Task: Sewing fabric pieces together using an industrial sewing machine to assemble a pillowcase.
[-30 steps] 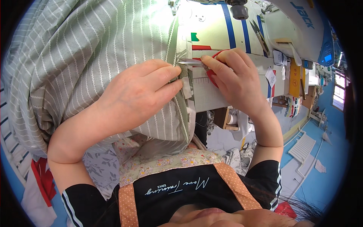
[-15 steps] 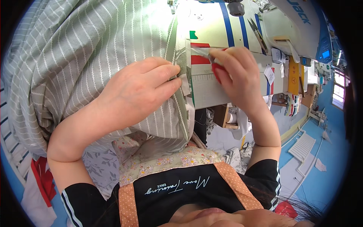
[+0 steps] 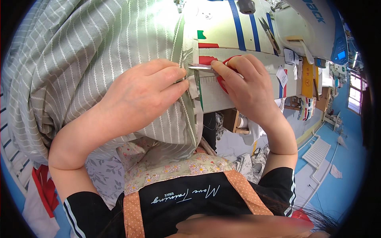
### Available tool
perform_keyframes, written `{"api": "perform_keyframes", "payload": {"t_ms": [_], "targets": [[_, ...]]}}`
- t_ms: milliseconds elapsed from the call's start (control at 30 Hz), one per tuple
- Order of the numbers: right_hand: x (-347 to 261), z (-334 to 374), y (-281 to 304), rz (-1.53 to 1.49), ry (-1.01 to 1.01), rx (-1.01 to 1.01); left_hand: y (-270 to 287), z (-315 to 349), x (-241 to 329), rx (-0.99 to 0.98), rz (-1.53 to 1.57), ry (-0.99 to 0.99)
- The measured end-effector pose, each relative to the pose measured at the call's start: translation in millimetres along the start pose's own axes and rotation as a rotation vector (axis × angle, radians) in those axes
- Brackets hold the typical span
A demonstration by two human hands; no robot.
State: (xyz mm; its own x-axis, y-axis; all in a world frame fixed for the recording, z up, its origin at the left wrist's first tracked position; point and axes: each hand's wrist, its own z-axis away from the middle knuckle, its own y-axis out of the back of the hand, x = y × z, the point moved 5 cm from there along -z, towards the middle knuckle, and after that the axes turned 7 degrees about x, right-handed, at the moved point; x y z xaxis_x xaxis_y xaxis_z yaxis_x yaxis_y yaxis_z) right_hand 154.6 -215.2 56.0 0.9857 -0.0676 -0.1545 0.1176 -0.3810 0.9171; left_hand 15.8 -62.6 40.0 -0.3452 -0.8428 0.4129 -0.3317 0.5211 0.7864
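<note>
A grey-green striped cloth (image 3: 115, 43) spreads over the left of the table and hangs down towards my lap. My left hand (image 3: 147, 89) pinches its folded right edge between thumb and fingers. At that edge a pale narrow strip (image 3: 193, 88) shows just beyond the fingertips. In my right hand (image 3: 248, 85) are red-handled scissors (image 3: 203, 67), blades pointing left. The blade tips reach the cloth edge beside my left fingertips; whether they are cutting into it, I cannot tell. My right palm hides part of the handles.
The sewing machine's presser foot (image 3: 179, 5) is at the top, above the cloth. Blue tape strips (image 3: 237, 23) and a measuring scale (image 3: 209, 80) mark the work surface. Dark snips (image 3: 270, 35) lie at the far right, near a yellow box (image 3: 306, 79).
My right hand has brought the scissors left and slightly nearer, so the blades now meet the cloth edge. My left hand keeps its pinch almost in place.
</note>
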Motion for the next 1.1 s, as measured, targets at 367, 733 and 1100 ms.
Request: {"api": "perform_keyframes", "payload": {"t_ms": [367, 733, 1100], "targets": [[1, -1, -8, -0.073, -0.027, 0.029, 0, -1, 0, -0.010, 0.012, 0.012], [1, 4, -7, -0.113, -0.130, 0.123, 0, -1, 1, -0.009, 0.017, 0.006], [17, -1, -5, -0.021, -0.261, 0.186, 1, -1, 2, -0.058, 0.022, 0.016]]}}
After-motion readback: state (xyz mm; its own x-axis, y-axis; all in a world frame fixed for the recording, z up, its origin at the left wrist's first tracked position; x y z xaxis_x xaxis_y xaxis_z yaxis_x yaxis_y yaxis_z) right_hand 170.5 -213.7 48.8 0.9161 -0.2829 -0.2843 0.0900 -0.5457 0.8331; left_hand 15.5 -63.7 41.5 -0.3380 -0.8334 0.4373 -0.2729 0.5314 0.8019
